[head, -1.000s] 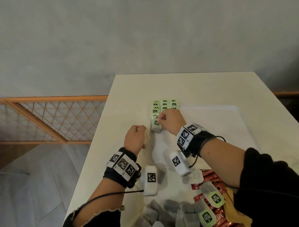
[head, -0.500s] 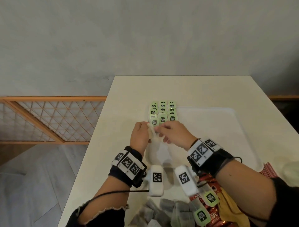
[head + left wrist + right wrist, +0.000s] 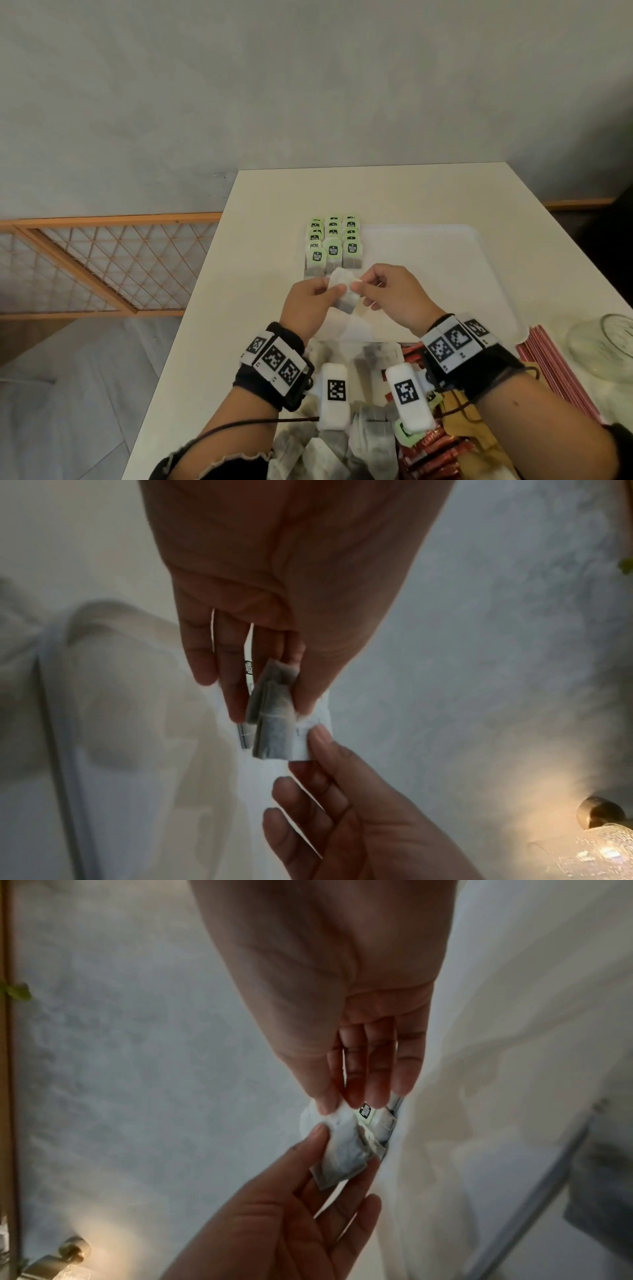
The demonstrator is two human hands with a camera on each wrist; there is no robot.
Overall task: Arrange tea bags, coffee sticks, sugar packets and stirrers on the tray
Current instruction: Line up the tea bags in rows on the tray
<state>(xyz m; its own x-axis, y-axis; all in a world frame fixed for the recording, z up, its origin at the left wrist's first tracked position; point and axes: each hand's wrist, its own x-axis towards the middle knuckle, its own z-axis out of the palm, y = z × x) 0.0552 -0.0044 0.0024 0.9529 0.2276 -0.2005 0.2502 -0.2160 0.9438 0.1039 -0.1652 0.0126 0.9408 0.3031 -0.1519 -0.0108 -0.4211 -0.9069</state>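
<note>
Both hands hold one tea bag (image 3: pixel 344 293) above the white tray (image 3: pixel 445 274), just in front of three rows of green-tagged tea bags (image 3: pixel 332 246) at the tray's far left. My left hand (image 3: pixel 310 303) pinches the tea bag (image 3: pixel 274 723) between thumb and fingers. My right hand (image 3: pixel 390 291) pinches its white upper edge. In the right wrist view the tea bag (image 3: pixel 342 1153) shows its green tag, with my right hand (image 3: pixel 346 1104) above and my left hand (image 3: pixel 308 1177) below.
A heap of loose tea bags (image 3: pixel 342 445) and red coffee sticks (image 3: pixel 431 452) lies at the table's near edge. Red stirrers (image 3: pixel 555 370) and a glass jar (image 3: pixel 606 349) stand at the right. The tray's right part is bare. The table's left edge drops to the floor.
My right hand left the tea bag rows and came back to meet my left hand. Both hands now hold a tea bag between them, a little nearer to me.
</note>
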